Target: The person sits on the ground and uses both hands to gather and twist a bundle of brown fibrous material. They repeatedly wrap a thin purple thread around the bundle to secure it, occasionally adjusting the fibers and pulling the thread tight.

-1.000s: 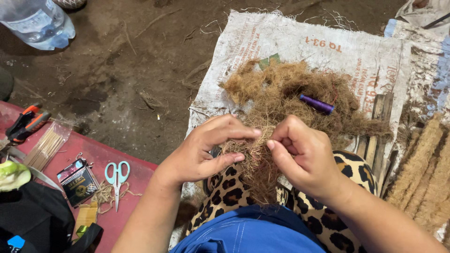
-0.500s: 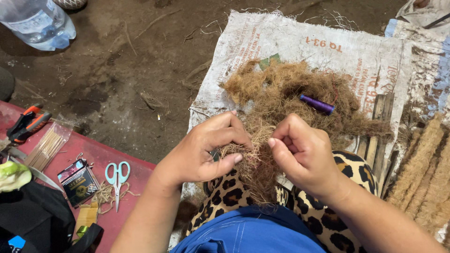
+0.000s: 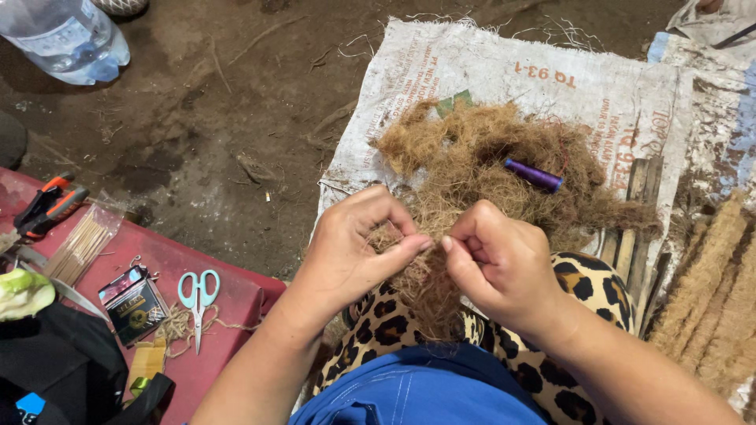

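Hands (image 3: 429, 260) pinching fibre (image 3: 472, 169) on white sack (image 3: 488, 71)

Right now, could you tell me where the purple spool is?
In the head view, the purple spool lies on the coir fibre pile on the white sack, just beyond the right hand.

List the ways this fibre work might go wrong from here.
1. Both hands, left hand and right hand, pinch a thin tuft of the brown fibre pile at the fingertips; it may slip or pull apart.
2. The purple spool lies loose on top of the pile, so tugging fibre could roll it onto the woven sack or the dirt.
3. Loose strands on the leopard-print lap could shed to the ground.
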